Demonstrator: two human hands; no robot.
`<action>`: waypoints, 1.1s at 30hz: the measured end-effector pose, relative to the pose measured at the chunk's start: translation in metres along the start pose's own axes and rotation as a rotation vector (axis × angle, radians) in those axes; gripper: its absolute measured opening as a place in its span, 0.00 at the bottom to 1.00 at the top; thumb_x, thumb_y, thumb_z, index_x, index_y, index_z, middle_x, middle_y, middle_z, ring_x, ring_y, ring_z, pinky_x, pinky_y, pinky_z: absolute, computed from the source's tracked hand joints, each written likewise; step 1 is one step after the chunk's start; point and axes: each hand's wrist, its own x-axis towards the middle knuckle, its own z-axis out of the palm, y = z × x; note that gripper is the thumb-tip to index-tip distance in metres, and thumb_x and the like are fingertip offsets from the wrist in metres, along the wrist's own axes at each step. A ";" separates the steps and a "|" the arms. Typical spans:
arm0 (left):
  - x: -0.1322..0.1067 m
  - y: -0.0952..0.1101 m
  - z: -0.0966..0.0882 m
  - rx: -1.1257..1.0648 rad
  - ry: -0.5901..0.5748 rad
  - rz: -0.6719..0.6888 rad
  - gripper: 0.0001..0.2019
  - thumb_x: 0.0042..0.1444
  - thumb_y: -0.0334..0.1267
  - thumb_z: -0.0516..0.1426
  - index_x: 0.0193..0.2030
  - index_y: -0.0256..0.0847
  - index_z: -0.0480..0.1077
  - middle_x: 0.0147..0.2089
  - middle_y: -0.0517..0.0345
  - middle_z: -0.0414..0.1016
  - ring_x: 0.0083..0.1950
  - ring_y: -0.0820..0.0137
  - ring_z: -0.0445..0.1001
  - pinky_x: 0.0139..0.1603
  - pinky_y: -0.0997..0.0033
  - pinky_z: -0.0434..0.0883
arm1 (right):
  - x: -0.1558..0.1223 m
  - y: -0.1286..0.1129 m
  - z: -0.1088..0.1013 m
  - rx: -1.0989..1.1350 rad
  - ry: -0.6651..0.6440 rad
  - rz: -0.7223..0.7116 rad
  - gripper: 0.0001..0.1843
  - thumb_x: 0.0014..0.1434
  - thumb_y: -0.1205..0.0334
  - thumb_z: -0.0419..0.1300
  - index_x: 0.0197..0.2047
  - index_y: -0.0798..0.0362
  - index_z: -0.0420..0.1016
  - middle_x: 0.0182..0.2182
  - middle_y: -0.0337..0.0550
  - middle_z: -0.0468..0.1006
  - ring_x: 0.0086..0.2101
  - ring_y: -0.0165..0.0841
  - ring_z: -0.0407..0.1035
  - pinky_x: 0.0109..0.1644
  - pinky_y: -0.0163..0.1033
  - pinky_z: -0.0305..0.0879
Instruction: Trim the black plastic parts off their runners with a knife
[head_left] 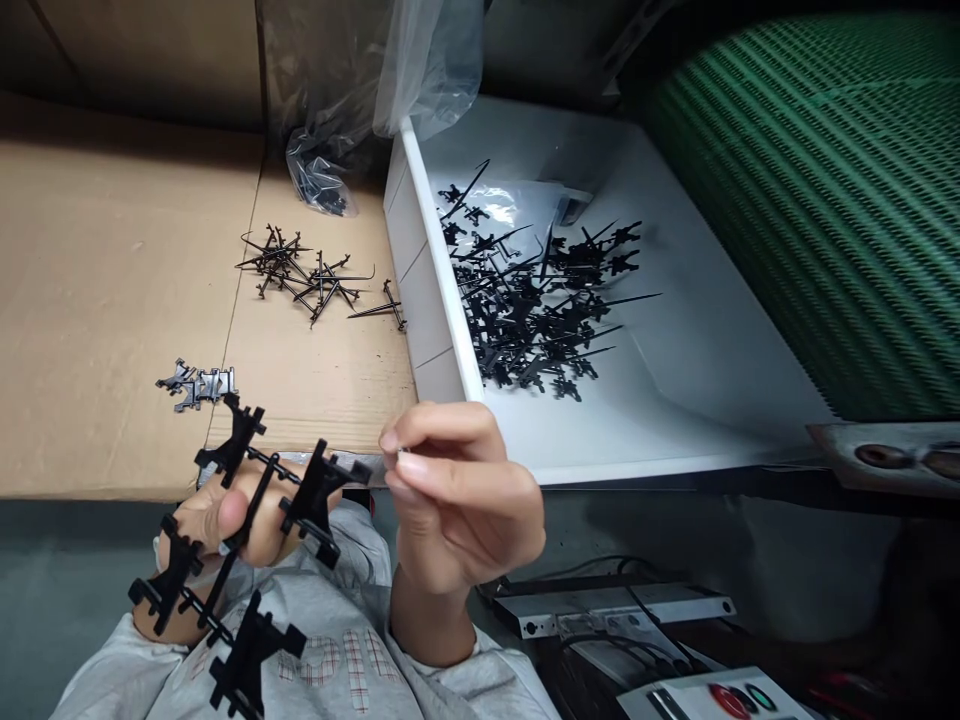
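My left hand [266,525] is closed around the stem of a black plastic sprue [257,497], its thumb and fingers gripping the middle. Several notched black parts [311,500] stick out from the ends of its runners. To the right of it, my right hand [469,500] is raised with thumb and fingertips pinched together. A tiny pale glint shows between the fingertips, too small to name. The right hand is apart from the sprue. Loose black parts [199,387] lie on the cardboard beyond my left hand.
Bare black sprue stems [322,285] are heaped on the cardboard-covered table [112,280]. A white bin [442,260] at right holds many sprues [532,310] and a clear bag. Green ribbed matting [840,200] rises at far right. A control box [712,700] sits below.
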 end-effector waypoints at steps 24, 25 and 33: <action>0.018 0.008 0.005 -0.154 -0.106 0.016 0.30 0.78 0.47 0.46 0.20 0.43 0.50 0.16 0.65 0.50 0.20 0.71 0.60 0.29 0.65 0.65 | -0.002 -0.003 -0.002 -0.076 -0.006 0.001 0.08 0.72 0.69 0.59 0.47 0.49 0.78 0.36 0.42 0.77 0.30 0.30 0.70 0.25 0.35 0.65; 0.015 0.008 0.004 -0.152 -0.111 -0.002 0.31 0.78 0.49 0.45 0.21 0.43 0.49 0.16 0.65 0.50 0.20 0.71 0.59 0.28 0.66 0.63 | -0.002 -0.003 -0.003 -0.071 0.006 0.007 0.07 0.72 0.69 0.60 0.47 0.49 0.78 0.36 0.42 0.77 0.29 0.30 0.70 0.25 0.35 0.66; 0.008 0.009 -0.001 -0.111 -0.126 -0.023 0.30 0.80 0.49 0.42 0.23 0.42 0.47 0.19 0.65 0.50 0.22 0.73 0.58 0.28 0.70 0.61 | 0.002 -0.008 0.001 -0.031 -0.014 -0.026 0.10 0.69 0.75 0.58 0.42 0.51 0.78 0.34 0.40 0.76 0.26 0.26 0.68 0.23 0.32 0.65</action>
